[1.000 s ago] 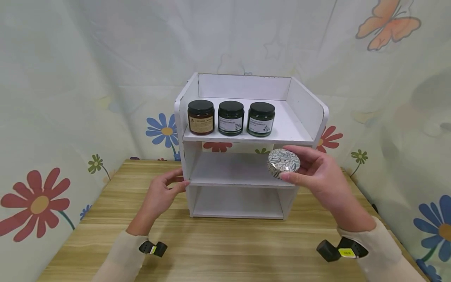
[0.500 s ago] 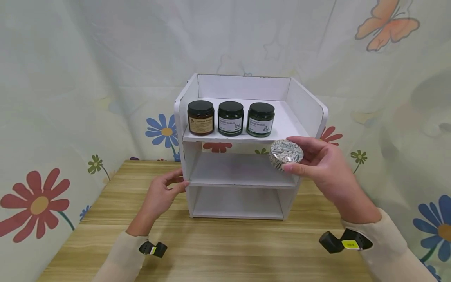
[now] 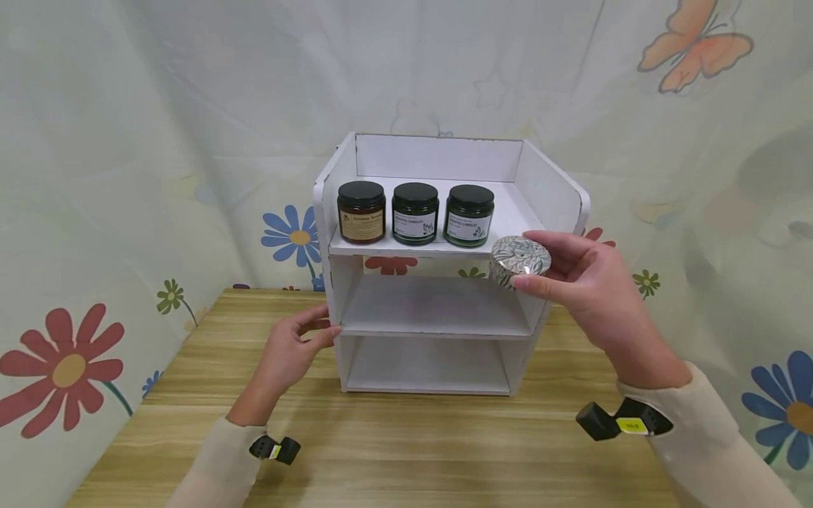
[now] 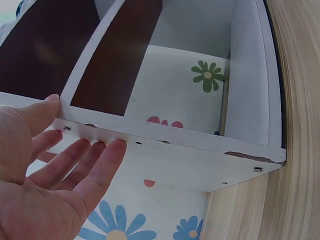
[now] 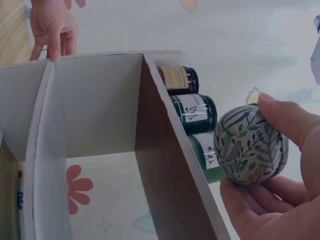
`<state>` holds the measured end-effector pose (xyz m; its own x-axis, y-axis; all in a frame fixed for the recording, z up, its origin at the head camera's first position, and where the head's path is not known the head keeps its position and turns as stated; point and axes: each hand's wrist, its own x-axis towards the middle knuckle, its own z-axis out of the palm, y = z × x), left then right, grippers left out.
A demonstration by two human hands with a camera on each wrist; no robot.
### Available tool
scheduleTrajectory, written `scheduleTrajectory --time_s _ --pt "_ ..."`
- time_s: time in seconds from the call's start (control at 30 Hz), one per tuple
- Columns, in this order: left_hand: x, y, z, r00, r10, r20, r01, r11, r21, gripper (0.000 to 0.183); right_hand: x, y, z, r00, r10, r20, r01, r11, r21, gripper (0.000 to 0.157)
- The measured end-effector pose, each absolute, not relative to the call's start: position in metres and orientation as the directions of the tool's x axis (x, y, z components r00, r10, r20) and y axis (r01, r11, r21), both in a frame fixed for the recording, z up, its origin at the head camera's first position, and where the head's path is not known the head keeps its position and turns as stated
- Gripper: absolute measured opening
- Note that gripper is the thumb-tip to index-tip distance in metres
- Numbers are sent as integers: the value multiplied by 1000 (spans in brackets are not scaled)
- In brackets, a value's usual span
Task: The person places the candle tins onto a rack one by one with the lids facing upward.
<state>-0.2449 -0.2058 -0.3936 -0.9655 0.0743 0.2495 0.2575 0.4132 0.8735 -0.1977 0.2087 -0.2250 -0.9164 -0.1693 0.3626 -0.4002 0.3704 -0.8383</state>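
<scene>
My right hand (image 3: 587,289) pinches a round lidded tin (image 5: 252,145) with a grey-green leaf pattern between thumb and fingers. In the head view the tin overlaps the front edge of the top board of a white three-level shelf (image 3: 438,330), right of the jars. My left hand (image 3: 297,347) rests on the shelf's left side; in the left wrist view its thumb lies at the front edge and its extended fingers touch the outer panel. On the top board stand three black-lidded candle jars in a row: an amber jar (image 3: 362,213), a green jar (image 3: 416,214) and another green jar (image 3: 469,216).
The shelf stands on a wood-grain table (image 3: 406,451). Raised side panels (image 3: 551,194) and a back panel (image 3: 438,156) border its top board. A printed curtain (image 3: 190,106) with flowers and a butterfly hangs behind and at both sides.
My right hand has lifted the tin from in front of the middle level up to the top board's front edge, slightly rightward. The left hand and the jars have stayed put.
</scene>
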Motion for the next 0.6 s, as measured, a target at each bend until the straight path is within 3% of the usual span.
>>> scheduleTrajectory --time_s 0.6 --pt "-245 -205 -392 -965 70 252 257 419 871 53 -208 208 -219 -946 -86 312 -318 423 -848 61"
